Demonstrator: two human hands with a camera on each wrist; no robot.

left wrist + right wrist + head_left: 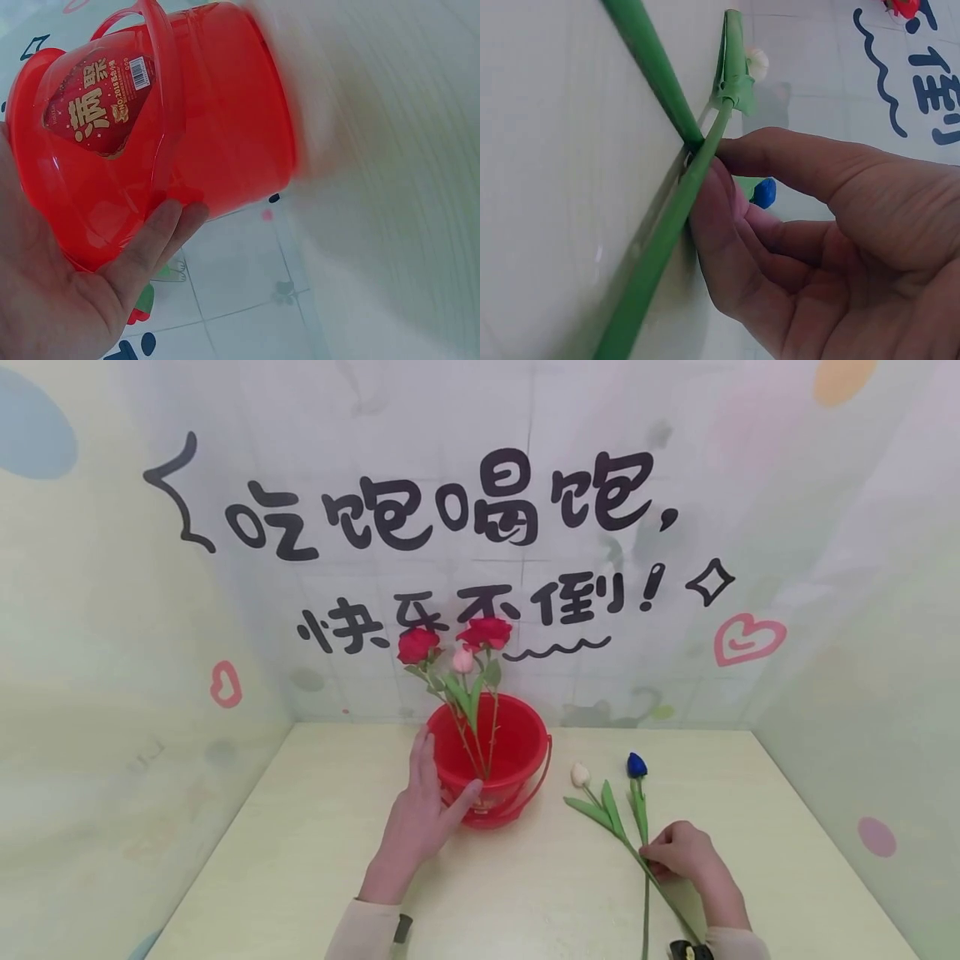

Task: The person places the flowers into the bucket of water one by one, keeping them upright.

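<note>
A red bucket (531, 739) stands on the table, holding two red roses (486, 632) and a pink tulip (462, 660). My left hand (420, 814) rests against the bucket's left side, its fingers extended along the outside and the thumb near the front rim. To the right, my right hand (686, 853) pinches the stem of a blue tulip (637, 766) between thumb and index finger. A white tulip (581, 775) lies beside it, its stem (660, 247) crossing the blue one's at the fingertips. The blue bloom shows partly behind the fingers in the right wrist view.
The pale wooden table (300, 843) meets a printed backdrop (450, 427) at the rear and on both sides. A red handle (542, 785) hangs down the bucket's right and front. The bucket's label (101, 105) shows in the left wrist view.
</note>
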